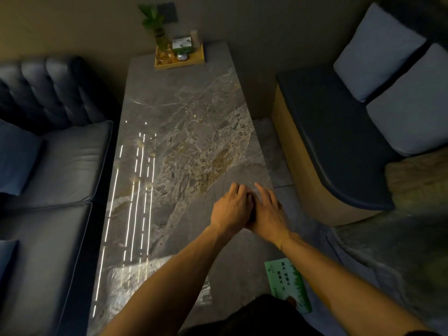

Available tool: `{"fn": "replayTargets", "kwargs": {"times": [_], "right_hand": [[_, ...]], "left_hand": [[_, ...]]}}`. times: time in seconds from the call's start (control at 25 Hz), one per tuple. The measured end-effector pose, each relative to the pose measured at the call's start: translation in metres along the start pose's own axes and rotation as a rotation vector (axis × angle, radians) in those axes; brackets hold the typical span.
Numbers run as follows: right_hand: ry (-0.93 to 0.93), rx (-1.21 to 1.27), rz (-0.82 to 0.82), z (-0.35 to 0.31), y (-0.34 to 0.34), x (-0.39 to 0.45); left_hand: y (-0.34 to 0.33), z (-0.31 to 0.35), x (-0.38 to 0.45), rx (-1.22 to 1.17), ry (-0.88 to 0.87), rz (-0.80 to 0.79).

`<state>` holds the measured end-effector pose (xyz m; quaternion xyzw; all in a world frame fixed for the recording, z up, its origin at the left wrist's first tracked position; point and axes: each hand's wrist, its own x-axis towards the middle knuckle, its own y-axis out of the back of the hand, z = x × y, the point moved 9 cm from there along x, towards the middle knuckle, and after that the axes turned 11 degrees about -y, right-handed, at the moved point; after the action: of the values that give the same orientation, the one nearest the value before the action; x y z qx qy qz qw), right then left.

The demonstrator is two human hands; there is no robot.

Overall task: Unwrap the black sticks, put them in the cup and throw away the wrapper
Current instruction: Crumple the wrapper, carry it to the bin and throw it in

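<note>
My left hand point(230, 209) and my right hand point(269, 212) are pressed together over the marble table point(184, 132), close to its right edge. The left hand's fingers curl over the inner side of the right hand, whose fingers lie stretched forward. A thin dark gap shows between the palms; whether anything sits in it I cannot tell. No black sticks or wrapper are plainly visible. A pale cup-like container point(196, 38) stands at the back of a wooden tray point(169, 65) at the table's far end.
The tray also carries a glass vase with a green plant point(162, 42), a green-and-white box point(183, 43) and a small silvery object point(181, 56). A dark sofa point(55, 151) runs along the left, a cushioned bench point(339, 132) along the right. A green printed card point(288, 284) lies near my right forearm.
</note>
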<state>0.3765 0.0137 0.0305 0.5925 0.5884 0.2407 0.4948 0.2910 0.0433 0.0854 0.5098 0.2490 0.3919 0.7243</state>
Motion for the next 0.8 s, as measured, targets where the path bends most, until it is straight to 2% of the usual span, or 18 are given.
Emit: {"fn": "replayTargets", "kwargs": {"times": [0.32, 0.6, 0.72, 0.8], "right_hand": [[0.004, 0.01, 0.034, 0.001, 0.0, 0.001], [0.031, -0.007, 0.023, 0.002, -0.002, 0.002], [0.05, -0.012, 0.029, 0.003, -0.001, 0.0], [0.061, -0.021, 0.038, 0.004, 0.001, -0.002]], "left_hand": [[0.009, 0.006, -0.005, 0.056, -0.09, 0.138], [-0.004, 0.001, -0.006, 0.006, -0.082, 0.037], [-0.005, -0.004, -0.01, -0.112, -0.072, -0.025], [-0.002, -0.013, -0.02, -0.197, -0.037, -0.004]]}}
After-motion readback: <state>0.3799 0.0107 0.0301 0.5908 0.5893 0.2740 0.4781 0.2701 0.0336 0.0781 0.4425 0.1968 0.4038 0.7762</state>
